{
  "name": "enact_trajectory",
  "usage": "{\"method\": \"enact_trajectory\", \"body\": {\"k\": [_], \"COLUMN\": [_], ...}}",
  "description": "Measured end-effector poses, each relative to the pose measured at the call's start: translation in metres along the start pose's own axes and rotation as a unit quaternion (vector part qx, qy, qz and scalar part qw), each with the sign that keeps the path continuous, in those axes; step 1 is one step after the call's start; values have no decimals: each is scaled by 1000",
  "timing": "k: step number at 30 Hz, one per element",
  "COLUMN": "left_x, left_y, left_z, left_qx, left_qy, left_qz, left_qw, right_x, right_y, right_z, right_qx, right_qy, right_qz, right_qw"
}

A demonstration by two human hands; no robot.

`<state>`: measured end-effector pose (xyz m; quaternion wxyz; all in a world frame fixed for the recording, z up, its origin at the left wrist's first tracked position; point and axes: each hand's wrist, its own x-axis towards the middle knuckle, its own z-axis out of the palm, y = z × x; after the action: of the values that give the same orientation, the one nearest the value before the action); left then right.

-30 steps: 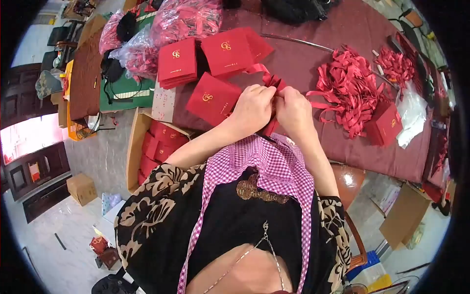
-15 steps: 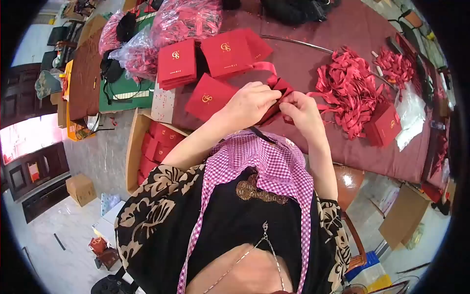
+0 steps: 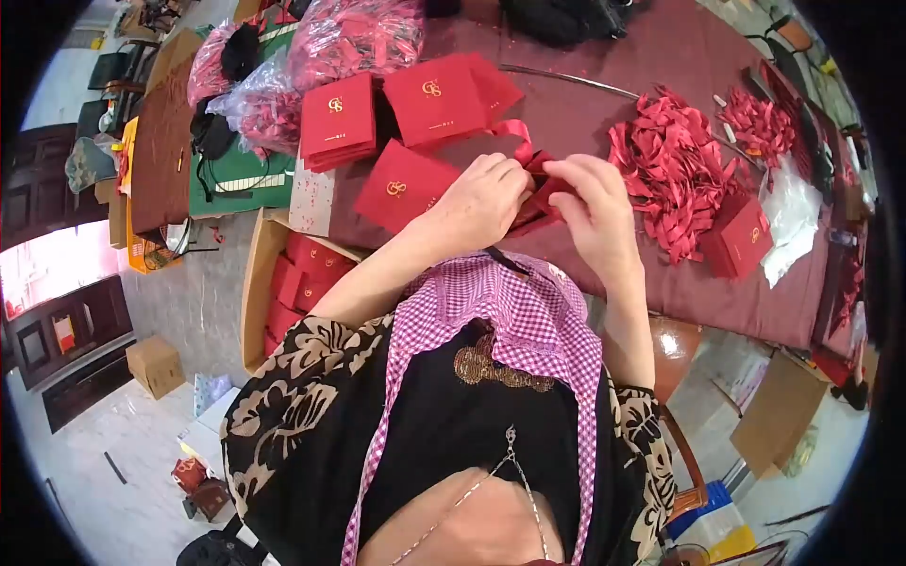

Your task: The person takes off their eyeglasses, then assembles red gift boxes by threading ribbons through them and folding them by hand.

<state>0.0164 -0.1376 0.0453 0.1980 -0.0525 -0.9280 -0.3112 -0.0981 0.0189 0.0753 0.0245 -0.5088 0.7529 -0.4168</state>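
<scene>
- Gripped a red bag (image 3: 541, 209) in the curled left hand (image 3: 485, 196), over the bench (image 3: 665, 285).
- Held the right hand (image 3: 596, 200) against it, with thumb and fingertips apart.
- Had a ribbon pile (image 3: 672, 179) to the right.

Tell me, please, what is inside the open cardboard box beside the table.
Several red gold-printed pouches lie inside the cardboard box. Whatever lies beneath them is covered, and the left forearm and patterned sleeve hide part of the box.

The packets (image 3: 406, 186) are red and gold, the ribbons (image 3: 668, 170) red, the tablecloth (image 3: 566, 92) maroon, the apron (image 3: 472, 292) purple-and-white checked.
</scene>
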Motion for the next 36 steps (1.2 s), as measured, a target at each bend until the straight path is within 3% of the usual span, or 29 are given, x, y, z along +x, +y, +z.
{"method": "enact_trajectory", "body": {"k": [2, 8, 11, 14, 18, 19, 21, 25, 28, 29, 31, 34, 36], "left_x": [0, -8, -10, -14, -15, -15, -16, -19, -18, -19, -24, -26, -26], "left_y": [1, 0, -13, -30, -57, -60, -65, -69, -55, -54, -39, -31, -42], "left_z": [1, 0, -11, -18, -17, -13, -7, -1, -9, -9, -9, -1, 8], "left_qx": [-6, -61, -93, -197, -203, -203, 18, -137, -41, -6, -19, -22, -35], "left_qy": [-2, -4, 35, 94, 110, 110, 134, 160, 184, 149, 28, -21, 4], "left_qz": [6, -60, -135, -264, -325, -325, -183, -253, -186, -122, -93, -88, -100], "left_qw": [1000, 996, 986, 940, 917, 917, 974, 944, 964, 981, 995, 996, 994], "right_x": [3, 0, -3, -4, -2, 0, 4, 2, 1, 1, 5, 10, 10], "right_y": [-2, 12, 15, 18, 23, 25, 27, 40, 52, 55, 58, 60, 60], "right_z": [-2, 4, 2, -1, 0, 1, 2, 8, 12, 13, 13, 19, 27], "right_qx": [4, 76, 86, 122, 157, 160, 163, 215, 245, 262, 264, 292, 232], "right_qy": [-58, -83, -105, -115, -105, -107, -108, -101, -94, -93, -99, -111, -53], "right_qz": [-22, -55, -49, -33, 9, 34, 56, 111, 149, 168, 164, 192, 199], "right_qw": [998, 992, 990, 985, 982, 981, 979, 965, 953, 946, 945, 930, 951]}}
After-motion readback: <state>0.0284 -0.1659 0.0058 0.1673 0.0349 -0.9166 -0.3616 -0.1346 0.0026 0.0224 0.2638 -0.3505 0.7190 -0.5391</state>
